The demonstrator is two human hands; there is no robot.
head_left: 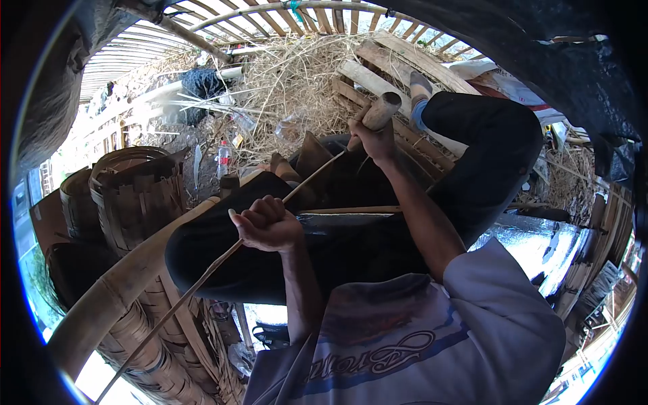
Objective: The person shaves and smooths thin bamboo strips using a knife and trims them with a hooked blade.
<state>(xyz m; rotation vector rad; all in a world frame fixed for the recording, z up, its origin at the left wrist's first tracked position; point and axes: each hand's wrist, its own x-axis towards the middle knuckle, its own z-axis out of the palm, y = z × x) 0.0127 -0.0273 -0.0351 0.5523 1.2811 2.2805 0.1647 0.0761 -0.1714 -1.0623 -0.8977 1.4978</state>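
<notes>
My left hand (266, 226) is closed around a long thin bamboo strip (202, 278). The strip runs from the lower left, through that hand and up toward my right hand (374, 142). Farther forward, my right hand grips a thick, pale, round-ended wooden handle (383, 112). Whatever the handle is fixed to cannot be made out against the dark background. The strip's upper end meets the right hand, and I cannot tell whether those fingers press on it. Both hands are above my legs in dark trousers (236, 250).
A thick bamboo pole (115, 297) slants past my left knee. Woven bamboo baskets (138, 202) stand at the left, near a plastic bottle (223, 158). Loose shavings (297, 81) cover the ground ahead, beside wooden planks (425, 61). A slatted fence (270, 20) curves behind.
</notes>
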